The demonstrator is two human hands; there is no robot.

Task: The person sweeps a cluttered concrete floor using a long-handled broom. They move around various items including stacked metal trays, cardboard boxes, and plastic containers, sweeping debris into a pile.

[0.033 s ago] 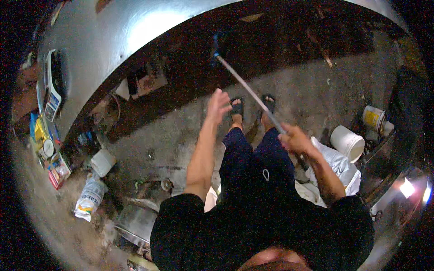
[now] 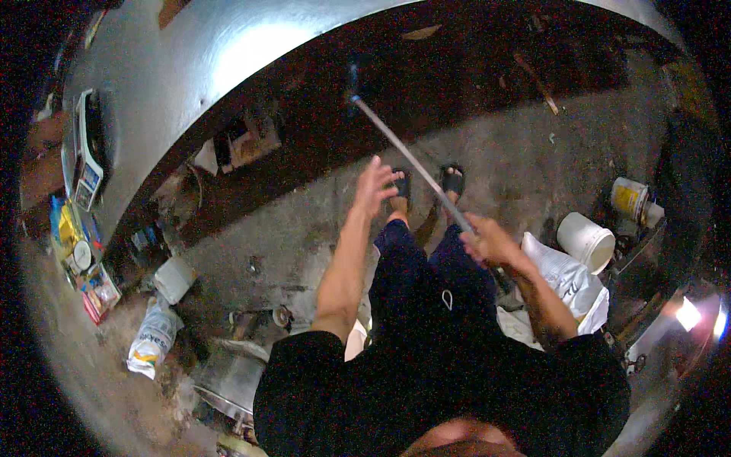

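Observation:
My right hand [image 2: 485,240] is wrapped round the lower end of a long pale pole [image 2: 410,157]. The pole slants forward and to the left, away from my body. At its far end is a small blue head [image 2: 354,75] in the shadow; its exact kind is too dark to make out. My left hand [image 2: 375,187] is raised in front of me, left of the pole and apart from it. Its fingers are spread, with nothing in them. Beneath my hands are my sandalled feet on the concrete floor [image 2: 304,202].
A big pale curved surface [image 2: 164,99] arches across the far left, with deep shadow under it. On the right stand a white bucket [image 2: 585,242], a smaller tub [image 2: 629,196] and white sacks [image 2: 560,278]. At left lie a white jug [image 2: 174,279] and a printed bag [image 2: 154,339].
My right hand and the pole have shifted slightly left, and the blue head with them. My left hand has moved a little to the right and down, its fingers more spread.

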